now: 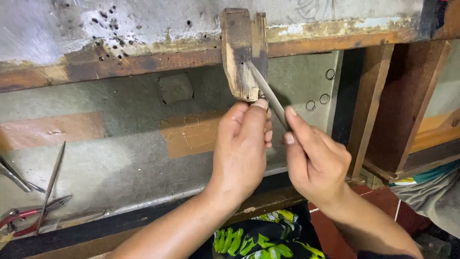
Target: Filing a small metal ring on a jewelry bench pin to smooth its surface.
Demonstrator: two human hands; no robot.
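A worn wooden peg (237, 52) sticks out from the edge of the workbench (120, 62). My left hand (242, 148) is pinched shut just under the peg's lower end, thumb tip touching the wood, with a small piece mostly hidden between the fingertips. My right hand (316, 163) grips a slim metal file (268, 91) between thumb and fingers. The file slants up and to the left, and its tip rests against the peg right above my left thumb.
Red-handled pliers (24, 220), a thin metal rod (51, 180) and tweezers (14, 177) lie at the lower left of the grey tray surface (120, 158). Small wire rings (325, 98) sit near the wooden frame (383, 110) on the right. A green-and-black cloth (258, 237) lies below.
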